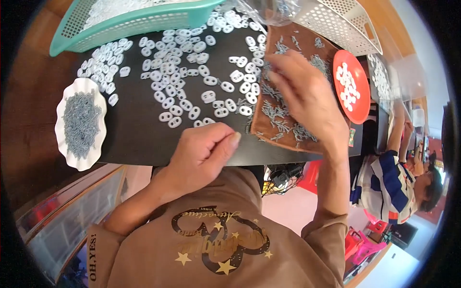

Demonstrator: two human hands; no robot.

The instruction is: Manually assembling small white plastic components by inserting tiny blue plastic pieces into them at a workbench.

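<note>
the right hand [307, 93] lies spread, palm down, over the brown rectangular leather-like mat [288, 139] at centre right of the frame, its fingertips [273, 74] reaching toward the upper left and touching the scattered small grey metal pins [276, 113] strewn across that mat. its grip is apart, the fingers loose and flat on the pins; whether any pin is pinched under them cannot be told.

the left hand [201, 153] sits lower, at centre frame by the near edge of the black counter [134, 129], its grip together: thumb pressed to forefinger, on something too small to make out.

the pins lie directly under and just below the right hand, so that hand is much the nearer; the left is apart from the mat, to its lower left. the pins point every way, with no common long axis.

the white oval two-holed plastic pieces [192, 72] spread across the counter's upper middle, above the left hand. a white scalloped dish [65, 153] of more grey pins sits at far left, a teal plastic basket [139, 21] at the top, a red round plate [360, 103] at right.
</note>
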